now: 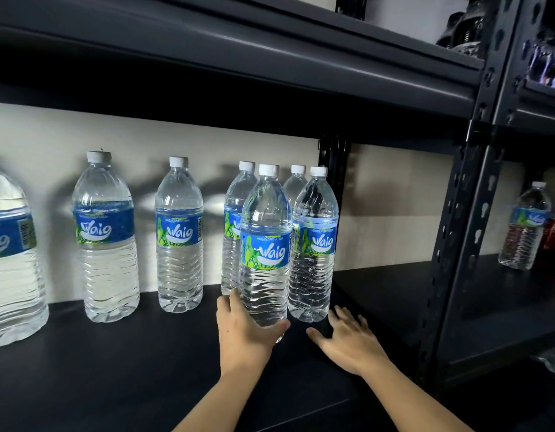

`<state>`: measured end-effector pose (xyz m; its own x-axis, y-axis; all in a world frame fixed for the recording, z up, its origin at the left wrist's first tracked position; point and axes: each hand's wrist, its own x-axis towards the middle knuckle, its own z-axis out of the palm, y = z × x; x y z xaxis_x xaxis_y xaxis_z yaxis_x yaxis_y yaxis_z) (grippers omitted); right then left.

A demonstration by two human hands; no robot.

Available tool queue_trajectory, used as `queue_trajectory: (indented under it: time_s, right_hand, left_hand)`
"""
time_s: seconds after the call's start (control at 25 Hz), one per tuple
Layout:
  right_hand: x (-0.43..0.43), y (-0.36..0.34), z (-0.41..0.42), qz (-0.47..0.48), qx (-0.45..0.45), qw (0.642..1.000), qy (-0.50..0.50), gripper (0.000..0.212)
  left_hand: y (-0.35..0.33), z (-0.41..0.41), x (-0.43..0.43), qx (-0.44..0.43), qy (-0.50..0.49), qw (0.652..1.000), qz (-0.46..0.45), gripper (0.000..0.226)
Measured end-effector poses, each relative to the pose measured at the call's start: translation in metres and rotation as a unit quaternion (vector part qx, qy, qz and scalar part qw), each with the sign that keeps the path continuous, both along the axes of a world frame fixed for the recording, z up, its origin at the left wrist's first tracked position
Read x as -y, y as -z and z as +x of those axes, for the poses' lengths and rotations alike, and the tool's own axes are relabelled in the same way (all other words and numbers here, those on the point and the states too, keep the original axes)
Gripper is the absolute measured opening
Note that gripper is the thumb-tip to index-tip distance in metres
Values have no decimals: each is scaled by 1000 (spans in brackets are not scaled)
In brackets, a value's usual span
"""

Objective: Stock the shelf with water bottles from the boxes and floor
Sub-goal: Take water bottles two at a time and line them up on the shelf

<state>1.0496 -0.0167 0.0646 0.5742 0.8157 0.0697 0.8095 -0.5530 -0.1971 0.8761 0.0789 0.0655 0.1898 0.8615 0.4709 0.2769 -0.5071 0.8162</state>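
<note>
My left hand (245, 332) grips the base of a clear water bottle (265, 244) with a blue label and white cap, upright over the dark shelf board (129, 353). Just right of it stands another bottle (313, 244), and two more (235, 219) stand behind them near the back wall. My right hand (347, 335) lies flat with spread fingers on the shelf, just in front of the right bottle, holding nothing. Further left along the back stand single bottles (179, 235), (106, 238), and one at the frame edge (11, 254).
A black perforated upright post (457, 244) stands right of my right hand. Beyond it, the neighbouring bay holds one water bottle (524, 226) and red items. The upper shelf beam (238, 67) hangs low overhead. Bare shelf board lies in front of the left bottles.
</note>
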Motion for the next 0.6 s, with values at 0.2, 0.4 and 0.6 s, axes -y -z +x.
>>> queue_trajectory:
  time_s: [0.2, 0.4, 0.6]
  right_hand:
    - [0, 0, -1, 2, -7, 1000, 1, 88]
    - [0, -1, -1, 1, 0, 1000, 5, 87]
    - [2, -3, -3, 0, -4, 1000, 3, 86]
  left_hand:
    - [-3, 12, 0, -16, -44, 999, -17, 108]
    - [-3, 16, -10, -28, -52, 998, -27, 103]
    - [3, 7, -25, 0, 43, 994, -103, 97]
